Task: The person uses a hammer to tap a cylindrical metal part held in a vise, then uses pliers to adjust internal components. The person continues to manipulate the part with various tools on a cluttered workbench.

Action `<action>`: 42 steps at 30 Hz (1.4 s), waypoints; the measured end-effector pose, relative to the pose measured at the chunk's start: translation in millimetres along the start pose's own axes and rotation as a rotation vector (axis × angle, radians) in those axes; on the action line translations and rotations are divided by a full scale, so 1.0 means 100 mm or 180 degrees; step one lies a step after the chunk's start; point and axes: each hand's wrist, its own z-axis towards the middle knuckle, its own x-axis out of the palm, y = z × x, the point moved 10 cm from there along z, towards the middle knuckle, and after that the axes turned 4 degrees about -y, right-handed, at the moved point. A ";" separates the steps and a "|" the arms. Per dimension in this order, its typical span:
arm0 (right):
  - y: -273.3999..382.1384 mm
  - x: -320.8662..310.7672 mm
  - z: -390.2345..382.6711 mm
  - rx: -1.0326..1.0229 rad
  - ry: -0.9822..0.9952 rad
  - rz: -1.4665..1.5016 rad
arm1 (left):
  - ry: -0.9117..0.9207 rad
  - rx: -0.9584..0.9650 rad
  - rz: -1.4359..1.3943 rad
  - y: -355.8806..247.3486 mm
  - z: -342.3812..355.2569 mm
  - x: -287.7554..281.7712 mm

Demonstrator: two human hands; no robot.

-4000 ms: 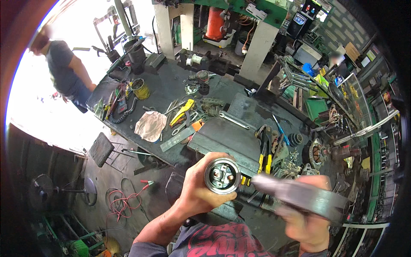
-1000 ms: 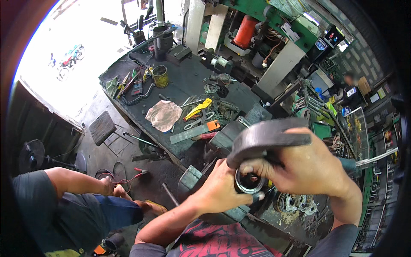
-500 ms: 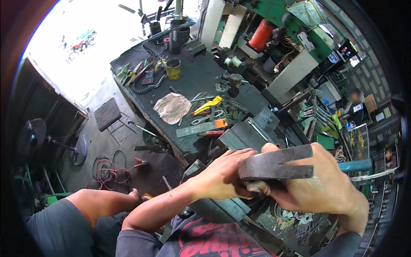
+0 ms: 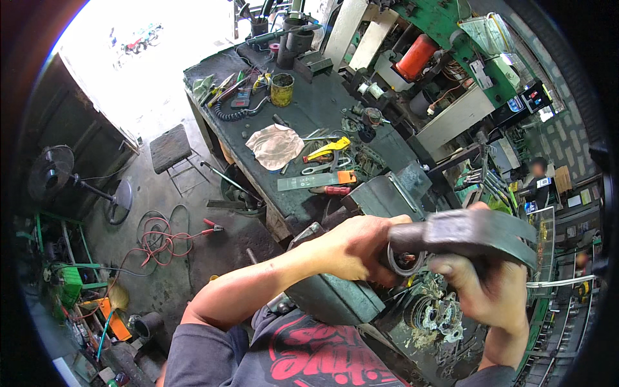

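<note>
My left hand (image 4: 367,248) grips a cylindrical metal housing (image 4: 406,266) at the lower middle, its open end facing up with small parts inside, partly hidden. My right hand (image 4: 487,290) is closed on a dark claw hammer (image 4: 448,232), whose blurred head lies across the housing's top, claw to the right; I cannot tell if it touches. Below and around both hands are a steel vice-like block (image 4: 338,300) and some ring-shaped machine parts (image 4: 438,316).
A steel workbench (image 4: 255,184) carries a rag (image 4: 271,145), a yellow can (image 4: 282,95) and several tools. A stool (image 4: 169,143), a standing fan (image 4: 50,171) and red cables (image 4: 161,242) are at left. A green press frame (image 4: 483,84) stands behind; a co-worker (image 4: 540,184) is at far right.
The hammer's face has swung onto the housing's top, its claw moving right. My right thumb has drawn back from the rim. The co-worker at lower left has mostly left the view.
</note>
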 end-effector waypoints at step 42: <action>-0.02 0.18 -0.84 0.0380 -0.0122 -0.1209 | 0.0255 -0.0815 0.0617 0.12 0.09 -0.03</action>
